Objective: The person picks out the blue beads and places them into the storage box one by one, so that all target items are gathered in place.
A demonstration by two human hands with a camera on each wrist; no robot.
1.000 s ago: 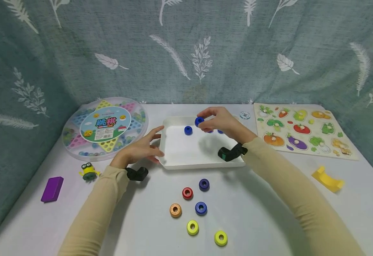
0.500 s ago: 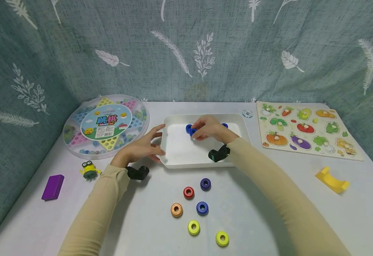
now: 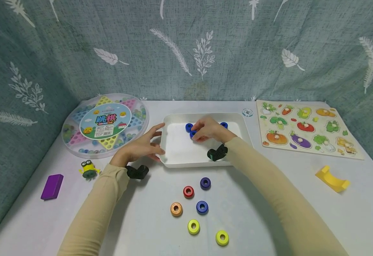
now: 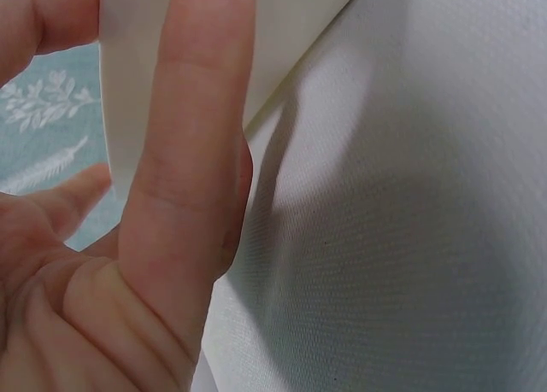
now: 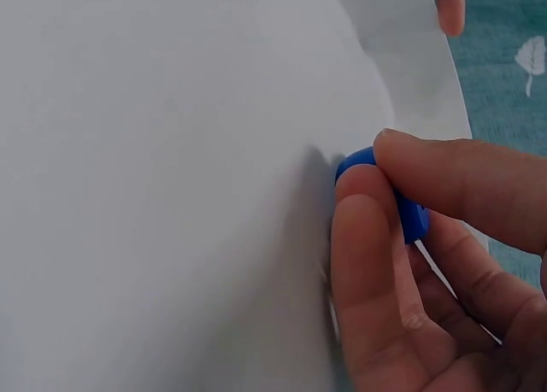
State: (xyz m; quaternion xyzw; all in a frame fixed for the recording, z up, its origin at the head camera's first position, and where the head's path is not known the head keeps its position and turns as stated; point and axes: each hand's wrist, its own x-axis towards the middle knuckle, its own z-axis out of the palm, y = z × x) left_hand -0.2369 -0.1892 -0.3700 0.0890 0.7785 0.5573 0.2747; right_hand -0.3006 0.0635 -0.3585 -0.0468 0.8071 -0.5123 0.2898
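While the left hand [image 3: 138,149] lies with straight fingers [image 4: 192,153] flat against the outer left wall of the white tray [image 3: 180,161], gripping nothing, the right hand [image 3: 210,129] pinches a blue ring [image 5: 402,208] between thumb and fingertips, low against the tray floor. Compared with one second earlier, that hand has descended from above the tray and shifted left; a second blue ring [image 3: 189,126] now sits just beside its fingertips. Six loose rings [image 3: 201,207] lie unmoved, nearer the person than both hands.
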